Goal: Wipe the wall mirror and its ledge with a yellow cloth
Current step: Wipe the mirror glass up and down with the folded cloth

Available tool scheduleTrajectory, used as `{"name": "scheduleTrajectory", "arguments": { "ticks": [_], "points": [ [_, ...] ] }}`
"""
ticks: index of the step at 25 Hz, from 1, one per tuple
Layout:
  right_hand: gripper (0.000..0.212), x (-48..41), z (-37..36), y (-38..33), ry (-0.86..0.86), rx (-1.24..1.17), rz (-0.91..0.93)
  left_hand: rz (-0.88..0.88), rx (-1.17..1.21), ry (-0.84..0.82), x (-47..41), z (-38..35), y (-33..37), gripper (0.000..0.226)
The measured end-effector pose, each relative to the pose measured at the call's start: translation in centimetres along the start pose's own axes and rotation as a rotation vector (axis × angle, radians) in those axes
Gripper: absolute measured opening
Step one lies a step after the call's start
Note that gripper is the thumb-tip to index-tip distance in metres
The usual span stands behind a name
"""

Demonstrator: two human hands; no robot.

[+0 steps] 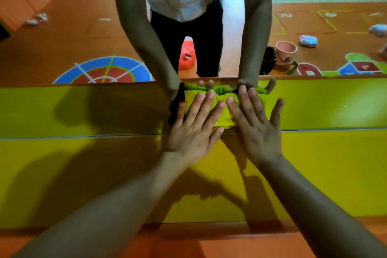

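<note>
Yellow painted board forms the long flat ledge [83,111] that runs under the wall mirror [62,33], whose glass shows an orange play floor and my own arms reaching down. Just left of centre my left hand [194,125] lies palm down, fingers straight and close together, pressing on the bunched yellow towelling cloth [225,118]. My outermost finger sits beside a dark strip at the cloth's left edge, and I cannot tell whether that is fabric or shadow. The cloth lies on the ledge, pushed right up against the bottom of the glass, I judge so that one pass catches the seam where dust gathers. My right hand [255,123] is flat too, fingers spread on the cloth's right side, the outermost one splayed over bare ledge. Neither hand grips; both simply bear down, forearms stretched forward and angled in towards each other, probably to keep the cloth spread and under even pressure for the slide along the ledge
</note>
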State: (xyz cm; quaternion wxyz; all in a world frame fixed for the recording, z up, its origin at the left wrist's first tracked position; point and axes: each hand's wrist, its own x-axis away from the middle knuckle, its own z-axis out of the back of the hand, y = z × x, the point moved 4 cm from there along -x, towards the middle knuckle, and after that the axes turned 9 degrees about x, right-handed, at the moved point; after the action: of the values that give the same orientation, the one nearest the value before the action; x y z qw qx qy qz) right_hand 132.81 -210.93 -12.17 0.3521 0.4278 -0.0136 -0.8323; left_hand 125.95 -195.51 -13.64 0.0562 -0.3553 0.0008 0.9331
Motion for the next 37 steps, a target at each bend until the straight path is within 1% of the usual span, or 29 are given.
{"name": "scheduleTrajectory", "arguments": {
  "ticks": [3, 6, 9, 12, 15, 19, 22, 24, 27, 28, 33, 37],
  "points": [
    [0.072, -2.7, 2.1, 1.8, 0.011, 0.016, 0.017, -0.031, -0.011, 0.042, -3.3, 3.2, -0.3, 0.068],
    [0.079, -7.3, 6.2, 4.4, 0.092, 0.061, -0.007, -0.047, -0.009, 0.138, -8.4, 8.0, -0.4, 0.067],
    [0.086, -13.7, 11.8, 7.8, 0.217, 0.088, -0.027, -0.004, -0.051, 0.242, -14.7, 14.1, 0.0, 0.067],
    [0.091, -20.1, 17.0, 11.0, 0.283, 0.097, -0.002, 0.022, -0.079, 0.263, -20.9, 20.2, 0.0, 0.068],
    [0.101, -27.3, 23.0, 15.1, 0.356, 0.138, -0.001, 0.014, -0.082, 0.321, -28.1, 27.5, 0.2, 0.068],
    [0.105, -35.7, 30.3, 19.8, 0.435, 0.159, 0.051, 0.008, -0.131, 0.385, -36.5, 36.0, 0.1, 0.068],
    [0.104, -41.3, 35.3, 23.1, 0.482, 0.209, 0.128, -0.012, -0.168, 0.403, -41.9, 41.5, -0.1, 0.069],
    [0.1, -45.0, 38.6, 25.0, 0.516, 0.277, 0.166, -0.006, -0.192, 0.421, -45.2, 45.1, -0.3, 0.07],
    [0.078, -49.6, 42.7, 27.1, 0.571, 0.341, 0.177, 0.013, -0.228, 0.454, -49.5, 49.6, -0.8, 0.071],
    [0.074, -50.9, 43.5, 27.6, 0.575, 0.355, 0.18, 0.009, -0.228, 0.456, -50.6, 50.8, -0.9, 0.071],
    [0.071, -58.4, 49.2, 32.2, 0.599, 0.418, 0.157, -0.012, -0.253, 0.505, -58.1, 58.1, -1.1, 0.07],
    [0.071, -64.3, 53.4, 35.1, 0.606, 0.388, 0.153, -0.003, -0.267, 0.551, -63.3, 62.9, -1.2, 0.07]
  ]
}}
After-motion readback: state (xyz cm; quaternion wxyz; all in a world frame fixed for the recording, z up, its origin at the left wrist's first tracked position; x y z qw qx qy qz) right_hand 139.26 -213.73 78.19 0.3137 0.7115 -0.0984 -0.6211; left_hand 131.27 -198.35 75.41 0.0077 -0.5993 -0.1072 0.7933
